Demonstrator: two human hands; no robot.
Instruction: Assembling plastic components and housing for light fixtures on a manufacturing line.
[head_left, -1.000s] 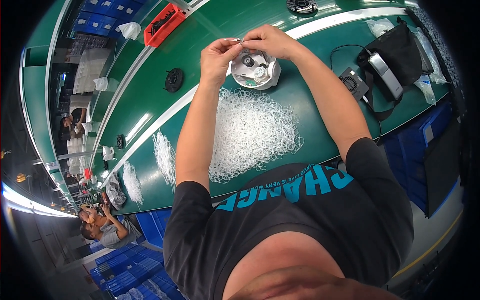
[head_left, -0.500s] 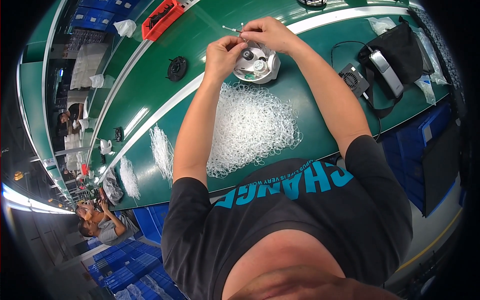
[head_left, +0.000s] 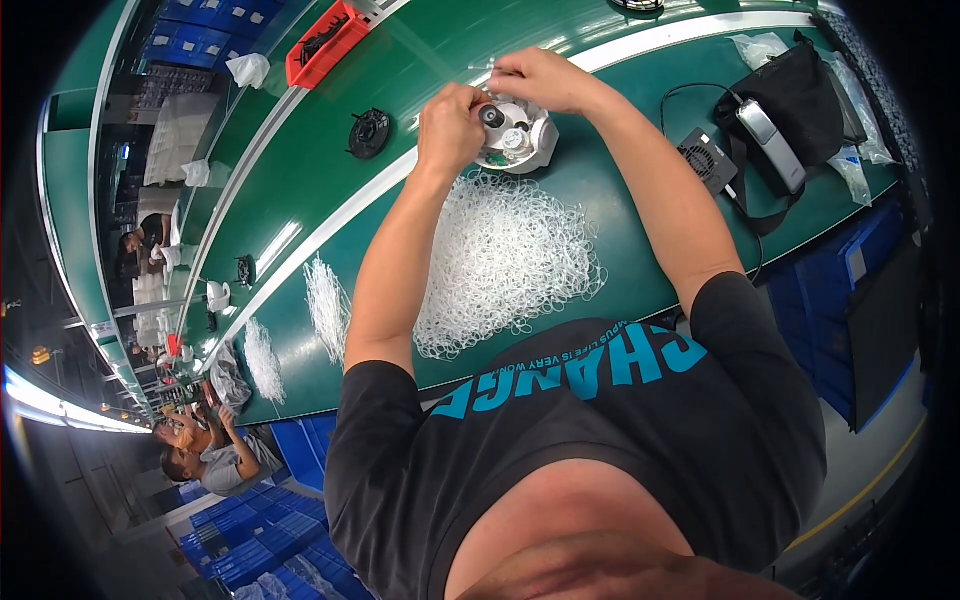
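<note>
The left hand (head_left: 452, 128) is closed around a small dark knob (head_left: 491, 116) on top of the white round part (head_left: 516, 138), which sits on the green bench (head_left: 640, 200) just beyond the heap of clear plastic loops (head_left: 505, 260). The right hand (head_left: 540, 80) pinches a thin clear strip (head_left: 480, 67) above that part. I judge the work goes best if the left hand steadies the part while the right feeds the strip in slowly, keeping it from twisting
</note>
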